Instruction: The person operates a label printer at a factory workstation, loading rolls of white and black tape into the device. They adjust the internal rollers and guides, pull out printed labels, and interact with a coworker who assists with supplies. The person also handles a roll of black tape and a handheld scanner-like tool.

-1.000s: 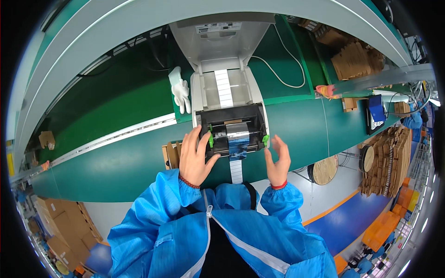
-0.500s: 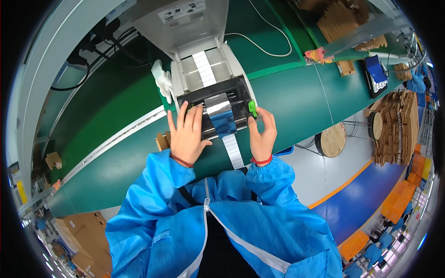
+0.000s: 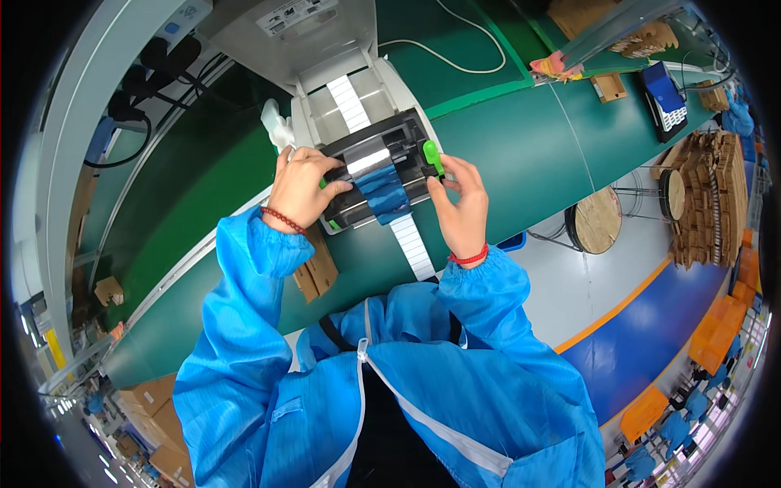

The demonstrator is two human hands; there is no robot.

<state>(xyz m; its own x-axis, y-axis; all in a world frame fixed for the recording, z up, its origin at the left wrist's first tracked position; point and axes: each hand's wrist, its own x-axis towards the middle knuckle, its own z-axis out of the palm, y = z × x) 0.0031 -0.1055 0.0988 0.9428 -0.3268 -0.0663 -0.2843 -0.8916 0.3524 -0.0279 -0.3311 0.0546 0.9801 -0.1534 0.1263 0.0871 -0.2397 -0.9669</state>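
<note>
Left hand (image 3: 303,185) curled loosely over the left end of the label printer's black print head (image 3: 382,167), fingertips pressing its top. Right hand (image 3: 460,207) half open at the right end, thumb and fingers touching the green lever (image 3: 431,156). Printer (image 3: 342,106) open on the green table (image 3: 521,154), white label strip (image 3: 411,244) hanging off the front.

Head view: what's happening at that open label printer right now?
A person in a blue coat has both hands on the open grey label printer on the green bench. The left hand rests on its black print mechanism; the right hand is at the green lever. A white label strip hangs out front.
</note>
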